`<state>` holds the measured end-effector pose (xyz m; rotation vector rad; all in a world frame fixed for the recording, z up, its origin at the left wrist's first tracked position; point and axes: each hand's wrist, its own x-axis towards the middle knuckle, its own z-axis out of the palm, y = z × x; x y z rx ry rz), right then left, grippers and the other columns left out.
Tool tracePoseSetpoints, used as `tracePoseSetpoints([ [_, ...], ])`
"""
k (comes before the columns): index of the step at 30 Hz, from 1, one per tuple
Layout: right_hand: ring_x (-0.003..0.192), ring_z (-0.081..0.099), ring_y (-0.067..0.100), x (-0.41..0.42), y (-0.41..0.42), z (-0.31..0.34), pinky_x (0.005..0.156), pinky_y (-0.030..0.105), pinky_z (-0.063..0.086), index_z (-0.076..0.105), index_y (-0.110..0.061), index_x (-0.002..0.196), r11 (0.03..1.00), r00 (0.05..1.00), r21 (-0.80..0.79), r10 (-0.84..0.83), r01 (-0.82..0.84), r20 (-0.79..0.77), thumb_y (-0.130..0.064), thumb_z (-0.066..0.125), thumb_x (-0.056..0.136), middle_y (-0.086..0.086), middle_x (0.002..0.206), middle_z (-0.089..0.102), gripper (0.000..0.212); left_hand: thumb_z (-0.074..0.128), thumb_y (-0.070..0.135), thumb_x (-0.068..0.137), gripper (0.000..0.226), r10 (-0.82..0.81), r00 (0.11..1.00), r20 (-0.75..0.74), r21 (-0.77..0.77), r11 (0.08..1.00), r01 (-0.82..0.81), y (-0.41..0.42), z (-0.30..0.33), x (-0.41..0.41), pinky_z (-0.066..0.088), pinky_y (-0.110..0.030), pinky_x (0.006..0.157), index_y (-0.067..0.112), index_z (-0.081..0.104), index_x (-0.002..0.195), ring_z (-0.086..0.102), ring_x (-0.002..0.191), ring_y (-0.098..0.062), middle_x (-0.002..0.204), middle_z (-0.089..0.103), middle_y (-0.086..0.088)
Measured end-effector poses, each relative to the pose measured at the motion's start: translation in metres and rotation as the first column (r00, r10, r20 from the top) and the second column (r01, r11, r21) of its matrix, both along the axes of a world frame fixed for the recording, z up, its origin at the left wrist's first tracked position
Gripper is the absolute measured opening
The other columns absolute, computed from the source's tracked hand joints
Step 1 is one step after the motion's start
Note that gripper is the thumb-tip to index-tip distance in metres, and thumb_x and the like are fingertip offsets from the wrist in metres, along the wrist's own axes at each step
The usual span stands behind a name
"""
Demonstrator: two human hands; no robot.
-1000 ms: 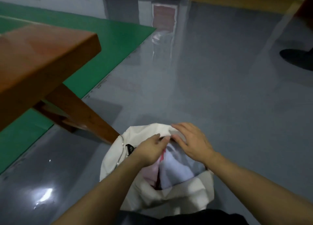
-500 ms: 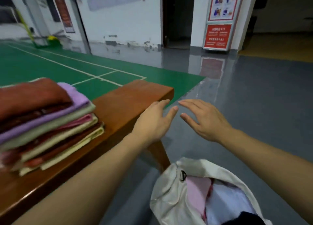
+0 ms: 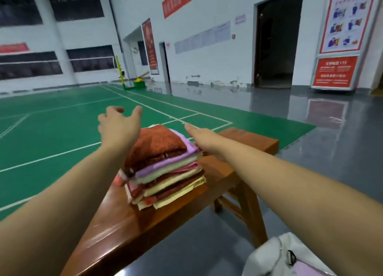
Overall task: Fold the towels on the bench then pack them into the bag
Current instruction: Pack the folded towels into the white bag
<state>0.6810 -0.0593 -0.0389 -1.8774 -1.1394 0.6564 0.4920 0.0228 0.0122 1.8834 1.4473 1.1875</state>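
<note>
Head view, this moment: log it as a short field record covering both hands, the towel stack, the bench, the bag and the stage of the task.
left hand: open, raised over the stack's far left side, holding nothing
right hand: open, at the stack's right edge; contact unclear
towel stack: folded, piled on the bench, rust-brown towel on top, purple beneath
bench: wooden, beside the green court
bag: white, on the grey floor at lower right, pink cloth inside
stage: folded stack not yet packed

Both forearms bare to frame edge, no sleeves; left hand (image 3: 119, 128), right hand (image 3: 204, 139) ungloved.
</note>
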Motion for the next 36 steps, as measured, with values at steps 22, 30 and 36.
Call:
tracePoseSetpoints([
  [22,0.092,0.069,0.024,-0.011,0.036,0.013,0.097,0.036,0.054,0.07,-0.011,0.122,0.953,0.951,-0.28,0.02,-0.111,-0.309,-0.082,0.052,0.083,0.009,0.117,0.074,0.084,0.077,0.056,0.081,0.067,-0.203,0.961,0.189,-0.632,0.724,0.277,0.025,-0.043,-0.036,0.049,-0.028,0.042,0.007,0.058,0.124,0.065,0.051,-0.026,0.087,0.069,-0.014],
  [30,0.068,0.071,0.021,-0.024,0.034,0.034,0.076,0.029,0.06,0.069,-0.02,0.1,0.962,0.937,-0.161,0.165,-0.222,-0.307,-0.074,0.047,0.092,0.004,0.085,0.078,0.059,0.085,0.05,0.075,0.07,-0.208,0.959,0.192,-0.617,0.734,0.283,0.03,-0.048,-0.038,0.058,-0.043,0.055,0.006,0.059,0.121,0.072,0.075,-0.036,0.105,0.073,-0.02],
  [36,0.111,0.068,0.04,-0.038,0.041,0.036,0.1,0.053,0.053,0.065,-0.009,0.128,0.939,0.888,-0.187,0.19,-0.29,-0.419,-0.071,0.081,0.065,0.019,0.116,0.073,0.09,0.087,0.044,0.074,0.065,-0.183,0.965,0.189,-0.585,0.768,0.261,0.027,-0.05,-0.041,0.061,-0.054,0.075,0.004,0.059,0.116,0.073,0.082,-0.037,0.103,0.072,-0.02],
])
